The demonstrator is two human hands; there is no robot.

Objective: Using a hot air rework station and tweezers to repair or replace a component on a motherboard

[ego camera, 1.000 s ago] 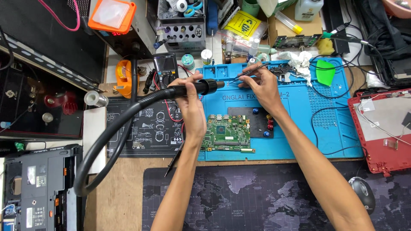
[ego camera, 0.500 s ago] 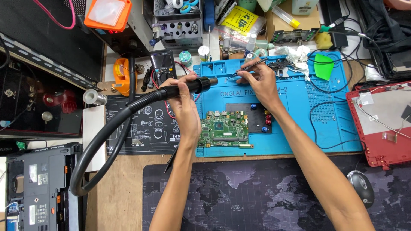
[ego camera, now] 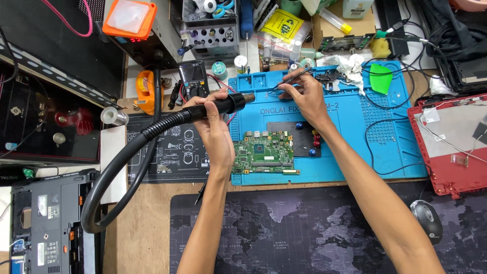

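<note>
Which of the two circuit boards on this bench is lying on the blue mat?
The larger green circuit board, near the front edge of the blue silicone work mat, just right of the left hand. The narrow green circuit board lies on cardboard behind the mat.

Hot-air wand (ego camera: pixel 223 106): black cylindrical handle, held roughly level above the left edge of the blue mat (ego camera: pixel 345 152), its metal nozzle pointing right toward the mat's far left corner. A thick black ribbed hose (ego camera: pixel 119 162) trails from its rear, curving down and left over the bench toward its near left side. Tweezers (ego camera: pixel 294 79): thin, dark, slanted, tips lowered to the mat's far edge just right of the nozzle.
</note>
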